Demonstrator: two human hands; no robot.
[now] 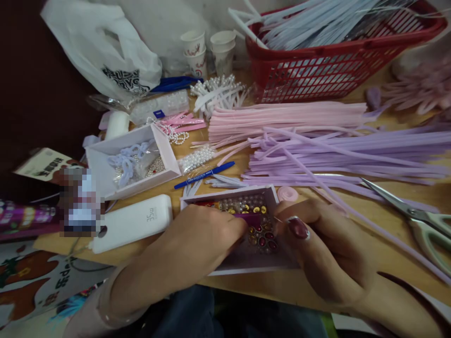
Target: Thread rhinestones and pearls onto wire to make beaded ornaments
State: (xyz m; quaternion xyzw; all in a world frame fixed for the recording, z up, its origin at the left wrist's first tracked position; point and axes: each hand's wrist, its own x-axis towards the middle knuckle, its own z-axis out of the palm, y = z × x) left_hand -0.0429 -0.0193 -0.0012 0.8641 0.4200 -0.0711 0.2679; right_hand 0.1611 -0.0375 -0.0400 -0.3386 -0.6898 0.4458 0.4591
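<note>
My left hand (207, 234) reaches over the near white box (243, 271), fingers curled down inside it and fingertips hidden. What they hold, if anything, I cannot make out. Right beside them lie dark red and amber gem beads (262, 240) in metal settings; behind are gold pieces (246, 209) and clear round beads. My right hand (327, 249), with a dark red thumbnail, is at the box's right end, thumb and forefinger pinched together. A thin wire-like strand (278, 219) sticks out from that pinch.
Purple pipe cleaners (338, 155) and pink ones (289, 119) lie behind the box. Scissors (412, 213) rest at right. A white power bank (136, 223), a blue pen (204, 175) and another white box (169, 164) are leftward. A red basket (317, 70) stands at the back.
</note>
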